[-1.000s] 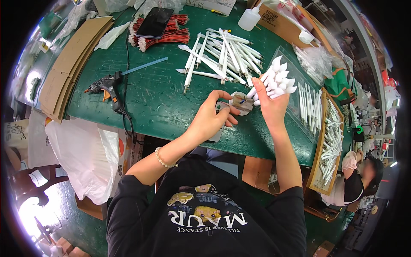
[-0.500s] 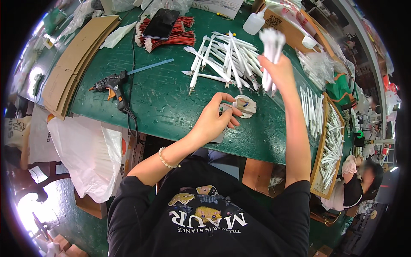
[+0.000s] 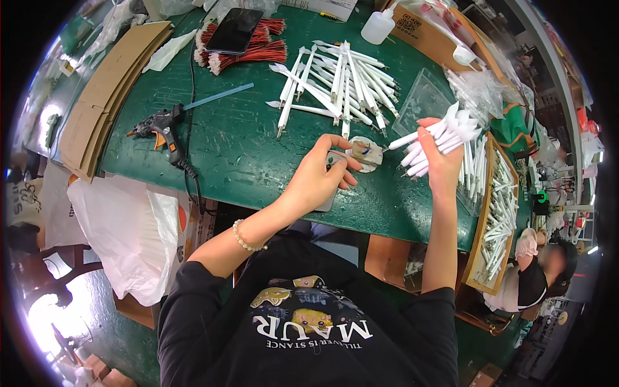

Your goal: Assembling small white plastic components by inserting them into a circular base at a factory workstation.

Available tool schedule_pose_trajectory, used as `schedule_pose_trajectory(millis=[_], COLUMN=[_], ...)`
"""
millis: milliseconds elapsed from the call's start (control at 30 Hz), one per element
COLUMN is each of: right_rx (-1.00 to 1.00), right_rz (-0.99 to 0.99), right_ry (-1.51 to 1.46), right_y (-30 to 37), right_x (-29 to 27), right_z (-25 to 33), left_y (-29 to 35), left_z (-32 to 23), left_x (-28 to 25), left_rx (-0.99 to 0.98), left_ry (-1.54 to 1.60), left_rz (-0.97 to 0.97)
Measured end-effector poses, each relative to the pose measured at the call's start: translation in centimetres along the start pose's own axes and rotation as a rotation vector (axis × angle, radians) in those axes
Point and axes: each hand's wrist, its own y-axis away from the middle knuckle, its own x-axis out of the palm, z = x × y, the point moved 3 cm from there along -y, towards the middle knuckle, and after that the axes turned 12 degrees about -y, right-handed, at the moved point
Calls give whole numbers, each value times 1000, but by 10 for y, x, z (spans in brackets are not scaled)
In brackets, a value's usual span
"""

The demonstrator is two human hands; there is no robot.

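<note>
My right hand (image 3: 442,161) is closed round a bundle of white sticks (image 3: 456,126) with pointed, petal-like tips. It holds them tilted over the right side of the table, tips up and right, thin ends toward the left. My left hand (image 3: 322,169) rests near the front edge with fingers loosely curved and apart, over a flat grey object (image 3: 327,205) that it mostly hides. Just beyond its fingertips lies a round whitish pad (image 3: 369,161) with a small dark and blue piece on it. A loose pile of similar white sticks (image 3: 338,80) lies farther back.
A glue gun (image 3: 167,132) with a blue stick lies left, its cable running over the edge. Behind are a phone (image 3: 235,31) on red wire bundles (image 3: 261,53) and a white bottle (image 3: 378,27). A wooden tray (image 3: 474,271) of sticks stands right, near another person (image 3: 532,277).
My right hand has come down and nearer from beside the pile, and the bundle has tipped from upright to slanting. My left hand has stayed nearly in place.
</note>
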Motion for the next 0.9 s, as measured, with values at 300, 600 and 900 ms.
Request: schedule_pose_trajectory(millis=[300,600,900], right_rx=[-92,-100,-25], right_rz=[129,80,-4], right_ry=[68,133,129], right_y=[6,0,-8], right_x=[25,28,22], right_z=[8,5,3], left_y=[0,0,1], left_z=[1,3,0], left_x=[1,0,1], left_rx=[25,41,29], left_ry=[-1,-31,-13], left_rz=[-38,-51,-41])
